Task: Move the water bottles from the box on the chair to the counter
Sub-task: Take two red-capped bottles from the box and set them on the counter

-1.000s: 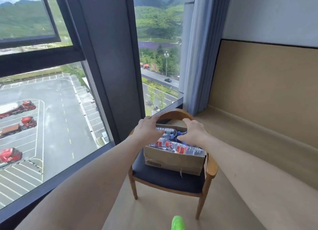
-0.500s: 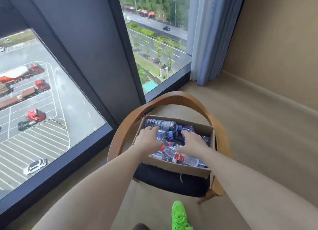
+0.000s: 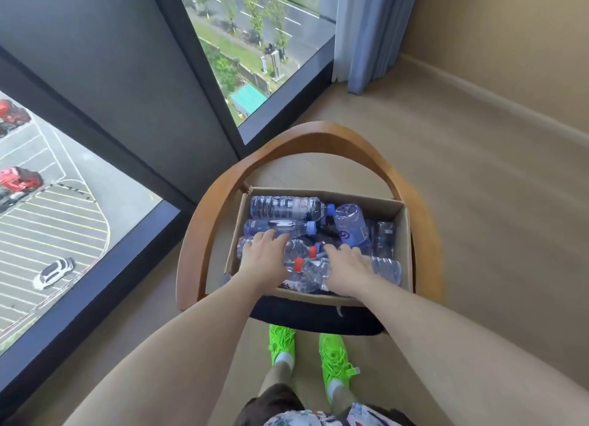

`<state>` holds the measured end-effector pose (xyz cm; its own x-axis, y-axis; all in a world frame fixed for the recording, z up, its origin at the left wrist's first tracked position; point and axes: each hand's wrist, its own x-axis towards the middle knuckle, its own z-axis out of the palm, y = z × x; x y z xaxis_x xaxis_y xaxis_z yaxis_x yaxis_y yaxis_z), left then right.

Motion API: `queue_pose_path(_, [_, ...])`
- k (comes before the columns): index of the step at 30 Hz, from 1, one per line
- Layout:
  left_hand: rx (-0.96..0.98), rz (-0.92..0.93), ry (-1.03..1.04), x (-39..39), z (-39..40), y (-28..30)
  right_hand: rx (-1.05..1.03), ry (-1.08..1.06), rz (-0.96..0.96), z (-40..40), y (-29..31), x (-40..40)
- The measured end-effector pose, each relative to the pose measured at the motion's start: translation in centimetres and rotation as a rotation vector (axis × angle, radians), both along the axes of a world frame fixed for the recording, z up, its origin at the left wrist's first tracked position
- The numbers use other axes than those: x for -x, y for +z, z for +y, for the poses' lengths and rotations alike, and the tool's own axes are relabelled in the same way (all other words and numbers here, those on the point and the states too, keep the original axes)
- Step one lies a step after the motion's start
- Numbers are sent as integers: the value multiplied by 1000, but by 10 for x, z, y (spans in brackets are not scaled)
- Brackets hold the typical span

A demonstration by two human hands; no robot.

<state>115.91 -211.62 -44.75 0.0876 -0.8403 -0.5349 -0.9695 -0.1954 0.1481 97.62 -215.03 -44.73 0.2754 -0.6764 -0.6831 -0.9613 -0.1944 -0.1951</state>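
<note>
Since half a second ago the view has tipped further down, so the chair now sits under the head, both green shoes (image 3: 338,360) show on the floor, and both hands have slid nearer the front of the box.

The water bottles (image 3: 287,207) lie on their sides inside the cardboard box (image 3: 405,234), directly under and just beyond the hands. The box stands on the dark seat cushion (image 3: 318,318) of the wooden chair (image 3: 322,132), inside its curved back rail. Two blue-capped bottles lie along the far left of the box, another leans at the far right, and red-capped bottles (image 3: 314,271) lie nearer the front, between the two hands. A dark pack fills the right corner; what it is cannot be told.

The left hand (image 3: 264,256) lies palm down on a bottle at the left of the box, its fingers (image 3: 271,236) spread and bent over the plastic. The right hand (image 3: 347,264) lies on a red-capped bottle near the front right, fingers likewise curved over it. Whether either hand has actually taken a firm grasp or merely rests there cannot be told.

The chair stands on the floor beside a tall window (image 3: 255,52), with a pale blue curtain (image 3: 366,33) at the corner.
</note>
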Motion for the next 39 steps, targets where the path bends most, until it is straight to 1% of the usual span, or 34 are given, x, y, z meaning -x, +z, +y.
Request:
queue_pose_path(5, [-46, -56, -142, -16, -10, -26, -26, 31, 53, -2, -19, -15])
queue_pose_path(9, [-10, -89, -216, -19, -15, -40, 55, 65, 63, -3, -33, -16])
queue_pose_path(12, [36, -109, -262, -21, -17, -47, 108, 51, 57, -1, -42, -15])
queue_pose_path(14, [37, -117, -283, -21, -22, -50, 133, 35, 48, 1, -48, -14])
queue_pose_path(17, [-10, -142, -325, -22, -32, -47, 148, 14, 33, 2, -50, -13])
queue_pose_path(21, [-44, -123, -332, -23, -41, -38, 119, -22, -10, 0, -45, -12])
queue_pose_path(24, [-61, -43, -247, -24, -42, -31, 89, -87, -49, -7, -35, -13])
queue_pose_path(27, [-86, 62, -131, -30, -46, -25, 64, -197, -79, -17, -21, -16])
queue_pose_path(29, [-98, 140, -22, -36, -52, -18, 58, -283, -94, -25, -10, -19])
queue_pose_path(31, [-101, 235, 139, -42, -60, -7, 44, -381, -128, -34, 2, -21])
queue_pose_path(33, [-96, 357, 337, -48, -69, 8, 27, -473, -188, -46, 17, -25])
queue_pose_path(35, [-97, 496, 492, -55, -79, 27, 39, -547, -249, -58, 35, -30])
queue_pose_path(39, [-119, 811, 753, -66, -95, 83, 148, -618, -374, -84, 85, -43])
